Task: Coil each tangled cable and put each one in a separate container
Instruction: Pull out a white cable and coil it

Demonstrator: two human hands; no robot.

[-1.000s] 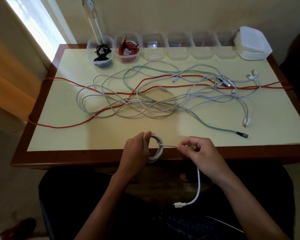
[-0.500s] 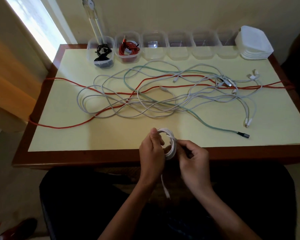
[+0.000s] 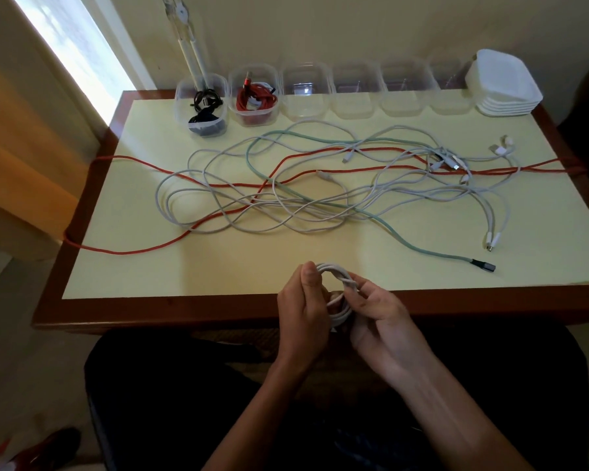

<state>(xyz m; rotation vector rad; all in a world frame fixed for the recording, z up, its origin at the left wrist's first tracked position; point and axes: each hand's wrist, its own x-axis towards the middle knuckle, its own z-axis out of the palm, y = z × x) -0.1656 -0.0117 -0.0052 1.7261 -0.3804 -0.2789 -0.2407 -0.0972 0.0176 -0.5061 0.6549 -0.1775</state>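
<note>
Tucked in now, loose tail gone, white cable [image 3: 337,294] forms a tight coil.

Your bench [image 3: 218,277] has a matt pale top with glossy wooden edging, clear plastic containers [image 3: 306,93] far back, smooth white coiled cable [image 3: 337,277], braided-looking red cable [image 3: 133,248].
</note>
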